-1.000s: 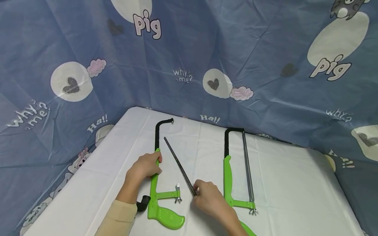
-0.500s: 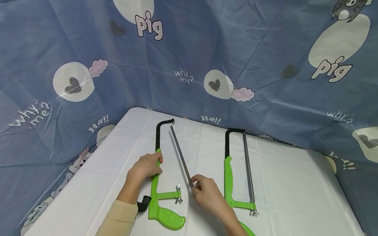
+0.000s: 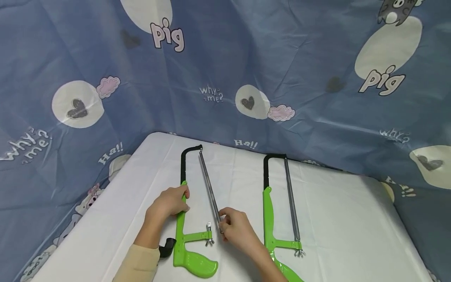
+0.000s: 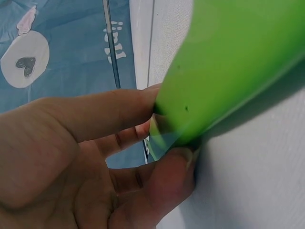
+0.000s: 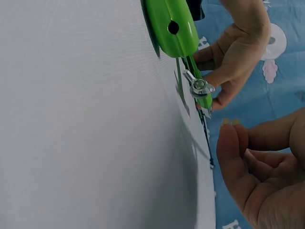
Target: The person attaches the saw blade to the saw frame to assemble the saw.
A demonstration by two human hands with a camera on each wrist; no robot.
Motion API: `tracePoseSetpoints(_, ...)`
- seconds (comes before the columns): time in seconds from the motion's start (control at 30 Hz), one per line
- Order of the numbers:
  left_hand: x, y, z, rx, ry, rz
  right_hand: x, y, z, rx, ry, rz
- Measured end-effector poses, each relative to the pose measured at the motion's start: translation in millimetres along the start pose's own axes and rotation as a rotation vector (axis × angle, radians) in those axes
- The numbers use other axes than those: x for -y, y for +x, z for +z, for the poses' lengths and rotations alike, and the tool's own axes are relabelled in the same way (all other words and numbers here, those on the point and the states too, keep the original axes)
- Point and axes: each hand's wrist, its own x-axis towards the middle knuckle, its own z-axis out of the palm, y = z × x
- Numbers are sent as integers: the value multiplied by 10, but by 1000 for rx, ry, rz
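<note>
A hacksaw frame with a green handle (image 3: 199,263) and a black front arm (image 3: 183,164) lies on a white surface. My left hand (image 3: 170,201) grips its green bar, pinched between thumb and fingers in the left wrist view (image 4: 228,67). My right hand (image 3: 237,228) pinches the lower end of a grey hacksaw blade (image 3: 209,184). The blade's far end is at the tip of the black arm; whether it is hooked there cannot be told. Its near end is right of the frame's wing nut (image 3: 209,242), apart from it. In the right wrist view the blade is hardly visible.
A second green hacksaw (image 3: 268,213) lies to the right, with its blade (image 3: 292,199) fitted along the frame. A black curved piece (image 3: 167,248) is beside the left frame. Blue printed cloth (image 3: 211,58) rises behind the white surface (image 3: 345,235).
The right hand has carried the blade up and left, bringing its far end from below the black arm to its tip. The left hand has kept its grip on the frame.
</note>
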Motion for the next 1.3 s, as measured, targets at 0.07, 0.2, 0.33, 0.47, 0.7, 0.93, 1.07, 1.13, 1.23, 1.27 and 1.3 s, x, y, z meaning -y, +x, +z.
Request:
tracePoseSetpoints(0.07, 20, -11, 7, 2, -8, -6, 3, 21, 26, 0, -1, -2)
tracePoseSetpoints(0.2, 59, -21, 21, 2, -20, -25, 22, 72, 71, -8, 9, -7)
tracePoseSetpoints(0.33, 84, -26, 28, 2, -25, -36, 46, 117, 116, -18, 28, -6)
tracePoseSetpoints(0.47, 93, -31, 36, 2, -29, -28, 57, 151, 158, -20, 31, 1)
tracePoseSetpoints(0.7, 76, -30, 34, -11, -28, -13, 39, 190, 192, -23, 53, 14)
tracePoseSetpoints(0.93, 56, -21, 17, -8, -25, -34, -29, 225, 204, -40, 73, 21)
tracePoseSetpoints(1.07, 45, -29, 4, -7, -23, -33, -40, 242, 201, -43, 89, 17)
tracePoseSetpoints(1.13, 33, -28, 0, -5, -26, -33, -41, 250, 200, -40, 102, 17)
tracePoseSetpoints(1.23, 19, -9, 6, -4, -28, -32, -50, 261, 199, -37, 129, 19)
tracePoseSetpoints(1.27, 13, -2, 9, -3, -29, -32, -53, 263, 197, -36, 136, 23)
tracePoseSetpoints(1.3, 8, 4, 11, -3, -28, -33, -58, 266, 196, -37, 143, 26)
